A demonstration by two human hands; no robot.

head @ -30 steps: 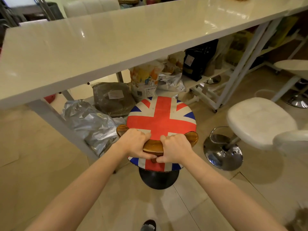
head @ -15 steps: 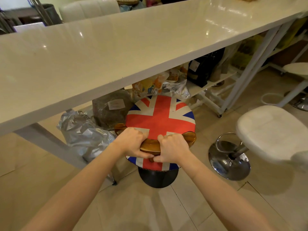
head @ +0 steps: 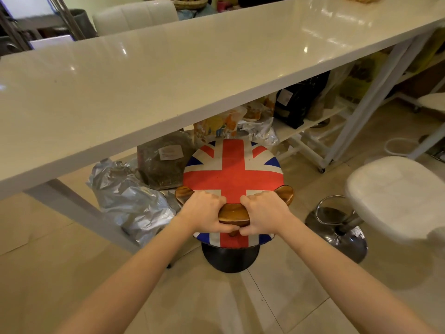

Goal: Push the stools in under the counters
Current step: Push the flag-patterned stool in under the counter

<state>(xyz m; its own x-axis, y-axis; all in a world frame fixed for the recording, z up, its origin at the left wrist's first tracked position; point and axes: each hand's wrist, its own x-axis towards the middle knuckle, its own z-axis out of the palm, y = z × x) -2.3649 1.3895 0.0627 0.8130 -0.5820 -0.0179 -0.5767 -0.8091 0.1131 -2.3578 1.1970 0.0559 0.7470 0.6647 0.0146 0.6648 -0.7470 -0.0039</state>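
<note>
A round stool [head: 232,172] with a red, white and blue flag seat stands on a black base [head: 230,260], its far edge just under the front edge of the long white counter [head: 168,75]. A low curved wooden backrest [head: 233,210] runs across the near side of the seat. My left hand [head: 206,212] and my right hand [head: 266,213] both grip this backrest, side by side. A white padded stool [head: 395,194] on a chrome base stands out from the counter at the right.
Under the counter lie a crumpled silver foil bag [head: 131,203], a dark sack with a label [head: 166,162] and printed bags. A white shelf rack [head: 310,126] on wheels holds a black bag. White counter legs slant down at left and right. Another white seat shows at far right.
The flag stool has slid forward toward the counter with both hands on its backrest; the counter edge now reaches over the seat's far edge. The white stool appears farther right.
</note>
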